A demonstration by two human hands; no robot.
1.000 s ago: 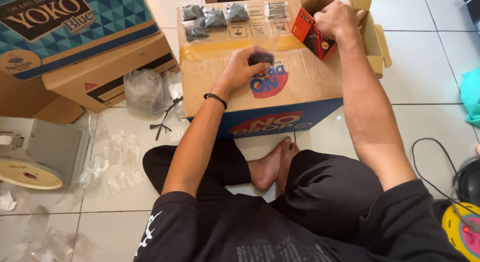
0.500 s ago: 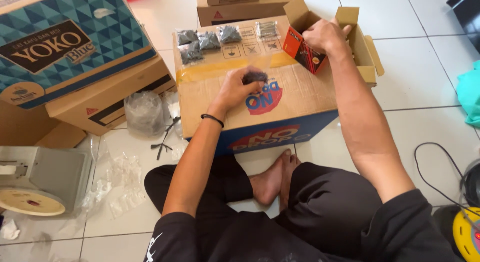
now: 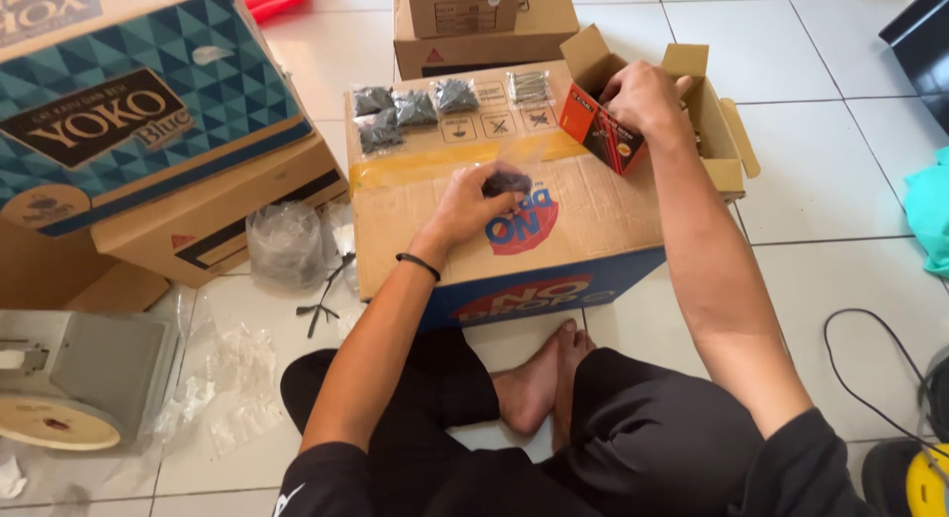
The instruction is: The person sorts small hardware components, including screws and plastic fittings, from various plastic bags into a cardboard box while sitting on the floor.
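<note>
On a white tiled floor, a taped brown cardboard box [image 3: 474, 230] serves as worktop. The left hand [image 3: 473, 203] pinches a small clear bag of dark screws [image 3: 508, 182]; the right hand [image 3: 645, 100] grips a small orange-and-black carton [image 3: 597, 133]. Beyond the left hand lie five filled bags [image 3: 413, 110].

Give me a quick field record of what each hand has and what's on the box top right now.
left hand: holds a small clear bag of dark bits on the cardboard box
right hand: grips an orange and black carton, tilted, at the box's far right
box top, far edge: five filled small bags in a cluster
beside box: open small cardboard box
</note>
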